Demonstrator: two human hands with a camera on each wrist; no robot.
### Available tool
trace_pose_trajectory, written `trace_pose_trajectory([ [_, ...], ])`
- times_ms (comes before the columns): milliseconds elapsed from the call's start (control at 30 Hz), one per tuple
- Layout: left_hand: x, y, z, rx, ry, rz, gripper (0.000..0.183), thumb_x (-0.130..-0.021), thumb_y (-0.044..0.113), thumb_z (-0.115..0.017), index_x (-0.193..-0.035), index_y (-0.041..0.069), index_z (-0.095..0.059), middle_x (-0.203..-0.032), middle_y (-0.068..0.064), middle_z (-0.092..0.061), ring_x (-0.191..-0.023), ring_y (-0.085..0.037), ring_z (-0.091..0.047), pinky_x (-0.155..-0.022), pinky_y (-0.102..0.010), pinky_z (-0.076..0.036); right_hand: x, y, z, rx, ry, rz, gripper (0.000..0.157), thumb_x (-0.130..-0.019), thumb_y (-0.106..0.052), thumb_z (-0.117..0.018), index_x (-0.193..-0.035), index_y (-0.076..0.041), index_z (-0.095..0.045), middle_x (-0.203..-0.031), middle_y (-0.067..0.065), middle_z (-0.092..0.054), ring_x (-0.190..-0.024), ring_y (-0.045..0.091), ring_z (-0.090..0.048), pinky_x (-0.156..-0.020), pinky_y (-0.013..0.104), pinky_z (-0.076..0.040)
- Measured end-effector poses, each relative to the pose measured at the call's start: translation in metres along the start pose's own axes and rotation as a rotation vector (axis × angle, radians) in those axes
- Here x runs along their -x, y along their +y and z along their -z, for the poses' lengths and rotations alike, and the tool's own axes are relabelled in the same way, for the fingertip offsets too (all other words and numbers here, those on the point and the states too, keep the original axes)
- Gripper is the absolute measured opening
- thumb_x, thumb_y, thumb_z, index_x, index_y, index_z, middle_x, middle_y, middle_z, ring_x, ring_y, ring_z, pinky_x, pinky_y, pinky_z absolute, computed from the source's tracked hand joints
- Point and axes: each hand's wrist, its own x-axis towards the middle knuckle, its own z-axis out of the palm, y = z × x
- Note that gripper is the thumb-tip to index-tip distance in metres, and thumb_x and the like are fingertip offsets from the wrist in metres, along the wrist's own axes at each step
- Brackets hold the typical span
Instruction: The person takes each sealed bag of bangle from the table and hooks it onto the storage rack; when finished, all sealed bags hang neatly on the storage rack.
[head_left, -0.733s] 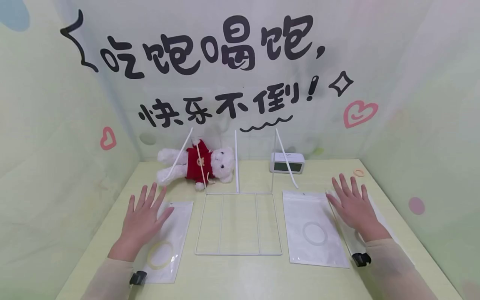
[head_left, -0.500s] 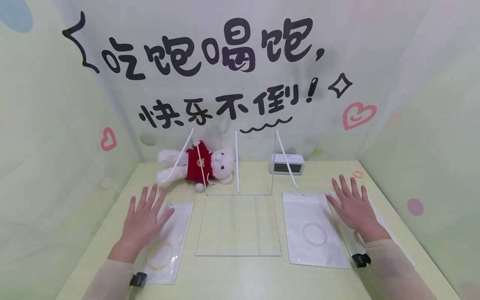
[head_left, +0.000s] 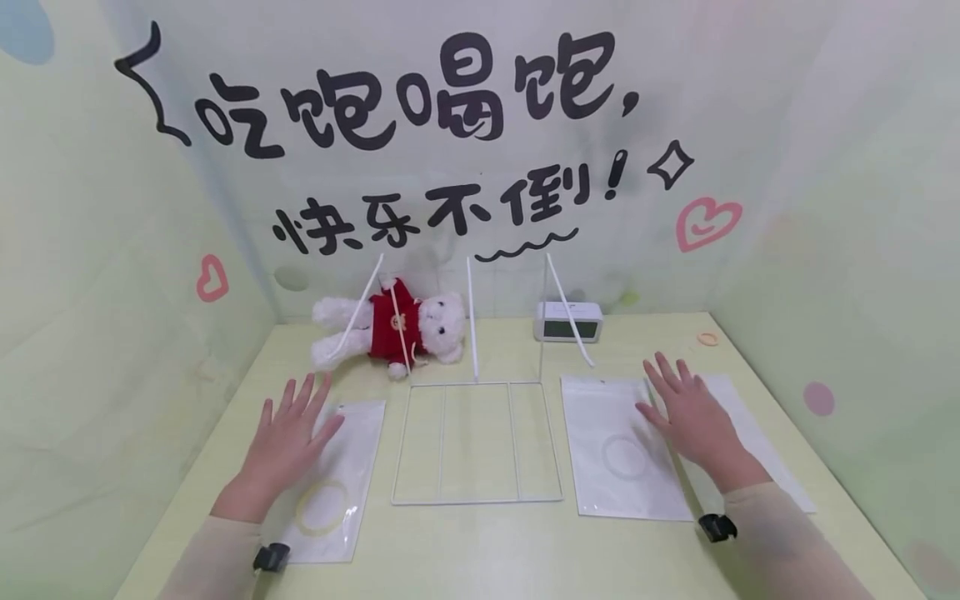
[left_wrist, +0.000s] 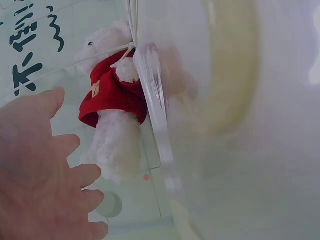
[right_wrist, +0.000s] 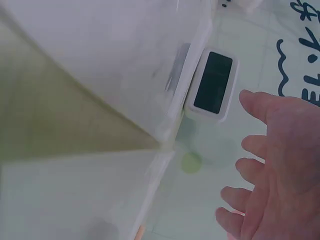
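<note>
My left hand, fingers spread, is over a flat zip bag with a yellow ring showing in it. In the left wrist view that hand holds nothing. My right hand is spread, its thumb overlapping the edge of a second zip bag, which shows a whitish ring. A third bag lies partly hidden under the right hand and forearm. Nothing is in the right hand in the right wrist view. Between the hands stands a white wire rack with upright, slanting prongs.
A white plush bear in a red top lies behind the rack. A white digital clock stands at the back right, and a small orange ring lies near the far right corner. Printed curtains enclose the table on three sides.
My right hand has shifted a little to the left, toward the bag with the whitish ring. The left hand stays almost where it was, and the head view has turned slightly.
</note>
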Motion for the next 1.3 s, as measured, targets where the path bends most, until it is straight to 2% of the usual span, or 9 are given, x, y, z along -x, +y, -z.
trace_pose_trajectory([
  [133, -0.001, -0.012, -0.003, 0.098, -0.066, -0.003, 0.078, -0.107, 0.052, -0.045, -0.166, 0.011, -0.015, -0.169, -0.030, -0.013, -0.155, -0.054, -0.004, -0.117, -0.082, 0.003, 0.007, -0.022, -0.005, -0.013, 0.039, 0.056, 0.072, -0.101, -0.038, -0.065, -0.160, -0.009, -0.037, -0.166, 0.020, -0.034, -0.142, 0.051, -0.044, -0.095, 0.064, -0.056],
  [233, -0.002, -0.020, -0.004, 0.134, -0.085, -0.022, 0.076, -0.107, 0.046, -0.051, -0.164, 0.005, -0.021, -0.167, -0.032, -0.018, -0.154, -0.056, -0.011, -0.117, -0.081, -0.004, 0.013, -0.036, -0.011, -0.029, 0.104, 0.124, 0.065, -0.097, -0.034, -0.071, -0.153, -0.009, -0.048, -0.156, 0.018, -0.050, -0.126, 0.046, -0.061, -0.081, 0.057, -0.061],
  [333, -0.005, -0.026, -0.004, 0.135, -0.084, -0.047, 0.072, -0.105, 0.035, -0.059, -0.161, 0.001, -0.029, -0.165, -0.033, -0.023, -0.152, -0.056, -0.018, -0.119, -0.078, -0.014, 0.017, -0.050, -0.017, -0.063, 0.164, 0.197, 0.057, -0.093, -0.030, -0.077, -0.143, -0.009, -0.059, -0.140, 0.016, -0.066, -0.115, 0.039, -0.069, -0.084, 0.054, -0.062],
  [467, -0.011, -0.034, -0.004, 0.122, -0.040, -0.093, 0.061, -0.101, 0.021, -0.067, -0.153, -0.001, -0.044, -0.159, -0.032, -0.037, -0.146, -0.054, -0.033, -0.117, -0.073, -0.029, 0.020, -0.069, -0.022, -0.081, 0.211, 0.304, 0.047, -0.086, -0.026, -0.084, -0.128, -0.011, -0.071, -0.123, 0.009, -0.074, -0.108, 0.030, -0.072, -0.085, 0.047, -0.062],
  [600, -0.017, -0.041, 0.000, 0.203, -0.004, -0.111, 0.046, -0.100, 0.010, -0.066, -0.143, -0.001, -0.055, -0.149, -0.030, -0.050, -0.138, -0.054, -0.043, -0.113, -0.071, -0.036, 0.022, -0.085, -0.023, -0.088, 0.182, 0.388, 0.041, -0.084, -0.026, -0.086, -0.119, -0.010, -0.075, -0.120, 0.006, -0.075, -0.106, 0.025, -0.071, -0.085, 0.043, -0.062],
  [767, -0.028, -0.054, 0.004, 0.298, -0.051, -0.071, 0.036, -0.102, 0.004, -0.060, -0.139, 0.000, -0.060, -0.142, -0.028, -0.057, -0.133, -0.051, -0.051, -0.108, -0.067, -0.045, 0.026, -0.102, -0.023, -0.120, 0.105, 0.449, 0.039, -0.083, -0.028, -0.085, -0.116, -0.010, -0.077, -0.120, 0.004, -0.074, -0.109, 0.024, -0.070, -0.089, 0.043, -0.061],
  [933, -0.042, -0.068, 0.006, 0.302, -0.092, -0.038, 0.037, -0.101, 0.006, -0.062, -0.138, 0.003, -0.062, -0.142, -0.026, -0.058, -0.127, -0.049, -0.056, -0.099, -0.062, -0.055, 0.031, -0.111, -0.027, -0.142, 0.139, 0.528, 0.037, -0.077, -0.027, -0.088, -0.110, -0.011, -0.078, -0.115, 0.003, -0.075, -0.105, 0.023, -0.070, -0.087, 0.042, -0.061],
  [1100, -0.049, -0.082, 0.007, 0.308, -0.132, -0.045, 0.037, -0.100, 0.010, -0.066, -0.137, 0.007, -0.063, -0.143, -0.023, -0.058, -0.128, -0.047, -0.054, -0.100, -0.061, -0.055, 0.035, -0.115, -0.033, -0.163, 0.170, 0.591, 0.035, -0.074, -0.029, -0.090, -0.104, -0.014, -0.079, -0.114, 0.001, -0.075, -0.102, 0.021, -0.069, -0.083, 0.040, -0.060],
  [1300, -0.053, -0.097, 0.011, 0.332, -0.159, -0.056, 0.038, -0.097, 0.010, -0.071, -0.135, 0.009, -0.065, -0.140, -0.019, -0.061, -0.126, -0.043, -0.055, -0.100, -0.061, -0.054, 0.037, -0.118, -0.034, -0.138, 0.150, 0.586, 0.036, -0.075, -0.031, -0.090, -0.105, -0.015, -0.079, -0.117, 0.000, -0.075, -0.104, 0.019, -0.069, -0.085, 0.040, -0.059],
])
